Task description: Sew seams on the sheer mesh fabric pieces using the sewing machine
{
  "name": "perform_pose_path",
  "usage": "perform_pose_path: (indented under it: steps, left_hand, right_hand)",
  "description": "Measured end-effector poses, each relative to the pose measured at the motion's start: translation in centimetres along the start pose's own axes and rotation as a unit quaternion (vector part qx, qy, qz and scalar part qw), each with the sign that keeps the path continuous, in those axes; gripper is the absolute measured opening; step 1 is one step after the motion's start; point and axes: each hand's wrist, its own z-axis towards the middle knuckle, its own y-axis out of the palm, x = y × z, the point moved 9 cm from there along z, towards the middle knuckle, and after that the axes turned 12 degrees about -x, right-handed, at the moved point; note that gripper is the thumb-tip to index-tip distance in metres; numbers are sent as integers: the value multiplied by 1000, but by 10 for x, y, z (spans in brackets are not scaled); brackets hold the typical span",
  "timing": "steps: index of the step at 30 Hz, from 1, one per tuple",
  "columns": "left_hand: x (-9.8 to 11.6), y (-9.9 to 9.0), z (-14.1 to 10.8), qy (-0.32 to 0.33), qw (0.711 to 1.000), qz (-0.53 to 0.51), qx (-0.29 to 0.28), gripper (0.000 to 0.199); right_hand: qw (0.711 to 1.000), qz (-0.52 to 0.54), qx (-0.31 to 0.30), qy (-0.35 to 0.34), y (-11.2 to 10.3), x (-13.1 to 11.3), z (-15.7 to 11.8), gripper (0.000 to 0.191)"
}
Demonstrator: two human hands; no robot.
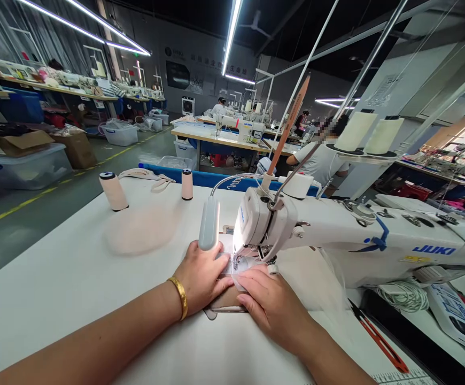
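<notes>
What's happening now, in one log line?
left hand: on cloth | right hand: on cloth | presser foot: near both hands | lamp: lit

The sewing machine (pixel 328 219) has a glossy white painted casing, and the lamp (pixel 207 227) beside its needle end looks like smooth plastic on a ribbed, shiny metal neck (pixel 232 176). Sheer, fine cloth (pixel 310 275) lies on the smooth, pale tabletop (pixel 56 310). The bangle (pixel 181 300) is polished, gold-coloured metal. 2 spools (pixel 114 192) carry matt pink thread; the pencil (pixel 291 125) looks wooden, and the tied blue strip (pixel 381 238) appears to be soft cloth.
</notes>
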Motion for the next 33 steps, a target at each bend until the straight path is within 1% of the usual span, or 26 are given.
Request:
perform_pose_path:
  steps: [1,3,5,9,12,15,17,19,21,23,27,28,30,33]
  left_hand:
    - [4,-5,-2,11,1000,18,15,22]
    - [14,-12,-9,56,997,33,35,23]
    - [24,-13,-15,99,994,24,31,22]
    - [36,-11,-25,130,991,-35,16,16]
    - [42,-10,-28,144,984,-105,11,11]
    - [35,-8,-23,117,986,-118,8,8]
    - [28,-6,-17,90,993,-82,5,9]
    - [23,-6,-11,85,996,-39,1,14]
    - [22,-7,-7,94,995,-21,-5,16]
    - [20,-6,-6,87,996,-18,-16,18]
    - [14,-3,-9,25,999,14,-27,29]
    - [14,-2,-10,20,999,21,-24,30]
    - [16,-3,-13,25,999,24,-2,29]
    - [21,-8,-17,54,997,18,57,19]
  right_hand:
    - [1000,-2,9,-7,-2,-2,-1,17]
    - [999,-3,27,-23,-7,-6,-4,18]
    - [998,-5,40,-37,-10,-10,-6,19]
    - [997,-17,57,-46,-13,-13,-6,22]
    - [999,-6,33,-26,-8,-8,-2,17]
    - [1000,-5,-2,11,-1,-1,2,16]
    - [999,-23,-16,25,3,2,3,18]
    - [998,-42,-24,28,6,2,3,20]
    - [998,-48,-27,33,9,3,2,20]
    - [997,-50,-24,50,10,7,1,16]
    - [992,-57,-14,111,9,18,-4,7]
    - [992,-54,-12,117,8,19,-5,8]
    - [993,-43,-6,108,6,18,-5,13]
    - [996,-38,6,82,4,14,-4,21]
